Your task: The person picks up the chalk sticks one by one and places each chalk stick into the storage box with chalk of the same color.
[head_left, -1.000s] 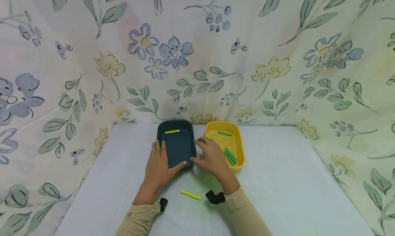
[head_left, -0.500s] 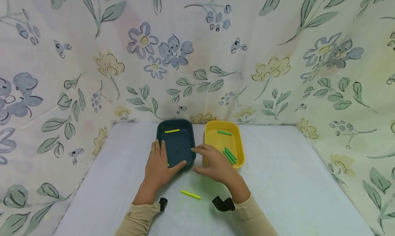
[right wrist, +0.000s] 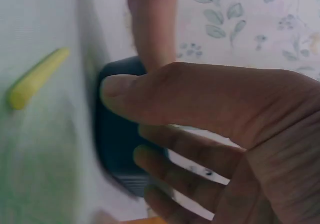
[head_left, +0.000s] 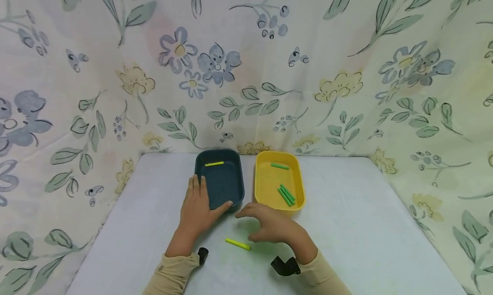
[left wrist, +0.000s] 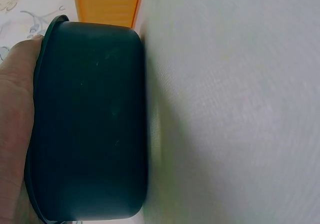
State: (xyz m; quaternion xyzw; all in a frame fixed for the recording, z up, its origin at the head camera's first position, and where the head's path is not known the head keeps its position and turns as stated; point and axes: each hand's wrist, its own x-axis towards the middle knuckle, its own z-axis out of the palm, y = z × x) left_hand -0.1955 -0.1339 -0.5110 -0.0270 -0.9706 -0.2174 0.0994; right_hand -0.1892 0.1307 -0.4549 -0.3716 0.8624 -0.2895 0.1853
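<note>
My left hand (head_left: 198,209) rests on the near left part of the dark blue tray (head_left: 225,183), its fingers extended along the rim and the thumb stretched along the near edge. In the left wrist view, that hand (left wrist: 15,129) lies against the rim of the upright tray (left wrist: 90,124). One yellow chalk-like stick (head_left: 214,163) lies at the tray's far end. Another yellow stick (head_left: 237,244) lies on the table. Close to its right, my right hand (head_left: 279,226) hovers with fingers and thumb spread apart, holding nothing; the right wrist view shows the stick (right wrist: 37,79) beyond the thumb.
To the right of the dark tray stands a yellow tray (head_left: 269,179) holding several green sticks (head_left: 286,194). The white-covered table (head_left: 346,226) meets a floral cloth (head_left: 246,72) at the back.
My right hand has moved from the dark tray's right edge back towards me, nearer the yellow stick on the table. The left hand has stayed at the tray.
</note>
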